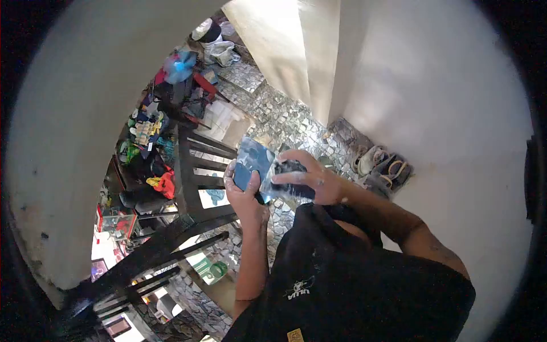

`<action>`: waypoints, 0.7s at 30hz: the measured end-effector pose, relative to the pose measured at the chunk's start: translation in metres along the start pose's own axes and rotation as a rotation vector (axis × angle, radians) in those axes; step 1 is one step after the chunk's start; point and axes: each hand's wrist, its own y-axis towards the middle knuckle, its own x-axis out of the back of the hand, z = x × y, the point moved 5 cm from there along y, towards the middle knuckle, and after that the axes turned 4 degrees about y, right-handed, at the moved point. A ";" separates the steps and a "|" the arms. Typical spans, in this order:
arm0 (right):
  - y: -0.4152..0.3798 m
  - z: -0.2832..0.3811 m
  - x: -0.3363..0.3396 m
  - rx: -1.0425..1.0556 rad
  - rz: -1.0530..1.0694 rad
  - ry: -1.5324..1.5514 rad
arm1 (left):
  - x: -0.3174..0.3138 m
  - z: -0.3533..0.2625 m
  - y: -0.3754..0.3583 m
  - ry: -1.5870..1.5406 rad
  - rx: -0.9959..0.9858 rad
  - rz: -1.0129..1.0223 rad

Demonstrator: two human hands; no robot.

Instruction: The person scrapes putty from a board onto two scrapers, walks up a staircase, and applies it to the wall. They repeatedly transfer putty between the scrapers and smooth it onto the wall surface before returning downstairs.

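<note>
My left hand [244, 191] is closed round the lower edge of a flat blue-grey rectangular sheet [254, 158] with whitish smears, its thumb pressed on the face. Right beside it, my right hand [315, 178] is wrapped over a dark piece with white smears and a pale, smeared border [296, 192]. The two pieces are side by side and overlap in this view. Whitish residue marks the fingers of both hands. I cannot tell what exactly the right hand holds.
A dark railing [191, 171] runs along the left. Shoes [373, 159] and a bag-like dark item [394, 171] lie by the wall on the right. Beyond are a stone-patterned floor [285, 119], a blue fan [180, 66], a glass case [117, 223] and piled household goods.
</note>
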 end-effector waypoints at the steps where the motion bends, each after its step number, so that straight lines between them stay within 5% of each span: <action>1: -0.005 -0.017 0.002 -0.020 -0.016 0.002 | 0.000 0.006 0.000 -0.036 0.040 -0.010; 3: -0.018 -0.063 0.008 -0.066 -0.060 0.008 | 0.003 0.020 0.002 -0.098 0.125 -0.022; 4: -0.035 -0.096 0.006 -0.139 0.078 -0.286 | 0.009 0.033 0.009 -0.121 0.192 0.018; 6: -0.084 -0.171 0.008 -0.309 0.146 -0.281 | -0.012 0.019 0.012 -0.058 0.176 0.011; 10: -0.269 -0.361 0.015 -0.735 0.115 -0.189 | -0.025 0.063 0.036 0.019 0.239 0.034; 12: -0.383 -0.421 0.010 -1.168 0.158 -0.158 | -0.007 0.111 0.049 0.100 0.348 0.022; 13: -0.434 -0.439 0.006 -1.410 0.215 -0.135 | 0.023 0.141 0.058 0.405 0.355 -0.014; 15: -0.514 -0.414 -0.029 -1.585 0.394 -0.101 | 0.018 0.175 0.050 0.132 0.568 -0.019; 16: -0.530 -0.397 -0.033 -1.456 0.443 -0.147 | 0.033 0.196 0.050 0.246 0.646 -0.034; 18: -0.558 -0.386 -0.038 -1.457 0.367 -0.071 | 0.025 0.230 0.048 0.240 0.750 0.010; 21: -0.595 -0.350 -0.056 -1.867 0.006 0.268 | 0.009 0.261 0.057 0.098 0.898 -0.067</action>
